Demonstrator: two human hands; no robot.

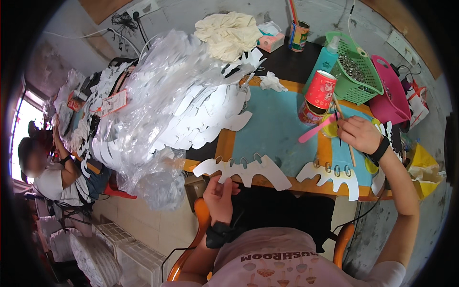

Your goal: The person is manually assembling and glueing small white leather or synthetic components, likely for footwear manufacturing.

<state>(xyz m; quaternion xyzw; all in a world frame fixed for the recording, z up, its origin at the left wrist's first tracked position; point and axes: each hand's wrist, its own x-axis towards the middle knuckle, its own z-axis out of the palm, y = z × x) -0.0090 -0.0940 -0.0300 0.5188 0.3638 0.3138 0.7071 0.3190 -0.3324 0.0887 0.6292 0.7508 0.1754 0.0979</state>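
Observation:
My left hand [221,195] is closed on the edge of a white cut-out piece [251,173] with a scalloped edge and several small wire loops along its top. A similar white piece with wire loops [330,178] lies at the table's front edge to the right. My right hand [359,136] pinches a thin dark stick [340,136] beside a small yellow round dish [330,126]. A pink flat stick [317,129] rests across that dish. Close to the right hand's fingers lies a thin wooden stick [352,154]. The dish's contents are partly hidden.
A heap of white cut-out pieces [205,115] in clear plastic [138,95] covers the left. Behind my right hand stand a red can [321,90], a teal spray bottle [326,60], a green basket of metal bits [356,88] and a pink basket [389,93]. A person [52,177] sits far left.

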